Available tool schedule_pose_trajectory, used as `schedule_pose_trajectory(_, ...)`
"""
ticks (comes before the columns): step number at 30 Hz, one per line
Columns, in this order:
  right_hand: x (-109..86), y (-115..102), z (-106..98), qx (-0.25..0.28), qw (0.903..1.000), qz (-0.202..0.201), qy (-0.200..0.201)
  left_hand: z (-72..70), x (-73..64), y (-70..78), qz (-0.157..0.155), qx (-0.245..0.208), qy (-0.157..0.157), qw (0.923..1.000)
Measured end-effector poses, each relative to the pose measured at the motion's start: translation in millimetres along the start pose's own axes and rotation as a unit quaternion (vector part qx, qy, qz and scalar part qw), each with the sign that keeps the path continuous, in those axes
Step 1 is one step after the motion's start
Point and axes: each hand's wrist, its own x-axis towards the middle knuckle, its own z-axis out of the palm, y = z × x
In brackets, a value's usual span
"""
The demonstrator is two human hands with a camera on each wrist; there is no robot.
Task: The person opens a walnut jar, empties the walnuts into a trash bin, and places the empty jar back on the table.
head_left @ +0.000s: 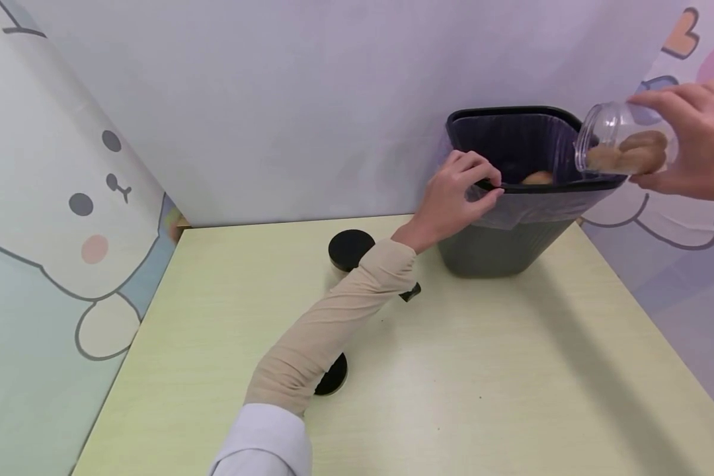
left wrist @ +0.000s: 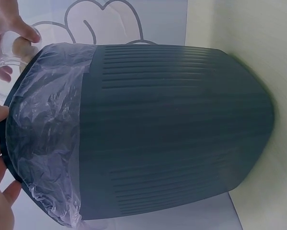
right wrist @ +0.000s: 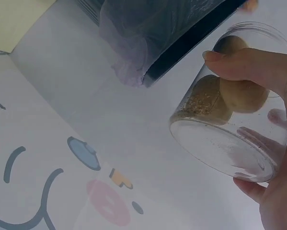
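My left hand (head_left: 452,195) pinches the near rim of a dark grey trash bin (head_left: 482,251), fingers over the edge and the liner. A translucent plastic liner (left wrist: 52,120) folds down over that rim. In my right hand (head_left: 699,139) is a clear jar (head_left: 615,119), tipped on its side at the bin's right edge, its uncovered mouth toward the opening. Several round brown pieces (right wrist: 244,93) lie inside the jar; their kind is unclear. One similar tan piece (head_left: 537,178) shows inside the bin. Crumbs stick near the jar's base in the right wrist view.
The bin stands at the back right of a pale table (head_left: 482,370), against a white wall sheet. Behind my left forearm are a container with a black lid (head_left: 351,248), another black disc (head_left: 333,377) and a small black object (head_left: 412,292). Cartoon-printed sheets flank both sides.
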Motion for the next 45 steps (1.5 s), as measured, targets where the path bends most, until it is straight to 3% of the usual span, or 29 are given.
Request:
schedule_pose_trajectory(8,2.7,-4.1,-1.7,-0.03,0.9985,0.022,-0.039,0.7,-0.5,-0.7,0.0,0.006,-0.001,1.0)
schedule_pose_trajectory(23,4.9,2.9,-1.6,-0.065,0.9969,-0.045,-0.003,4.7,-0.4,3.0,0.002,0.008,-0.006,1.0)
schedule_pose_trajectory(29,2.0,2.4,-4.2,-0.083,0.9945,-0.064,-0.005,6.8,1.0,4.6,0.005,0.002,-0.006,1.0)
schedule_pose_trajectory(37,7.4,-5.8,-2.8,-0.157,0.9841,-0.082,-0.018,1.6,-4.0,1.3,0.002,0.004,0.008,1.0)
schedule_pose_trajectory(45,8.6,-8.6,-5.1,-0.173,0.9804,-0.086,-0.038,0.2,-4.6,1.0,-0.003,0.008,0.01,0.9999)
